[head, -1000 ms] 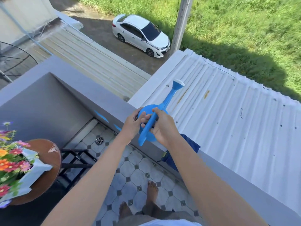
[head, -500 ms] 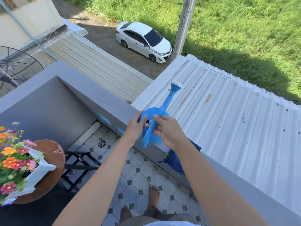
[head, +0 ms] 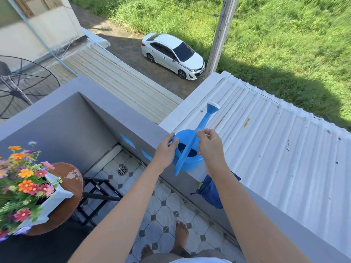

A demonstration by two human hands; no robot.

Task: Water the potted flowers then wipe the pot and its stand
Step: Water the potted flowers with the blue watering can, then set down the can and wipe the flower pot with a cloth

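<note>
A blue watering can (head: 190, 162) stands on top of the grey balcony wall (head: 133, 122), its spout pointing away over the white roof. My left hand (head: 166, 149) is at the can's left rim with its fingers apart, thumb against the rim. My right hand (head: 210, 147) hovers just right of the long handle, fingers loosely spread and holding nothing. A blue cloth (head: 210, 194) hangs over the wall under my right forearm. At the lower left, colourful flowers (head: 22, 179) fill a white pot (head: 57, 198) on a round brown wooden stand (head: 71, 188).
A black folding frame (head: 98, 195) stands beside the wooden stand on the tiled floor (head: 163, 207), near a floor drain (head: 122, 170). My bare feet (head: 181, 234) are on the tiles. Beyond the wall lie a corrugated roof (head: 275, 149) and a long drop to a car.
Both hands gripped the can's handle before; now they have let go and moved apart to either side, leaving the can resting on the wall. The view has tilted slightly.
</note>
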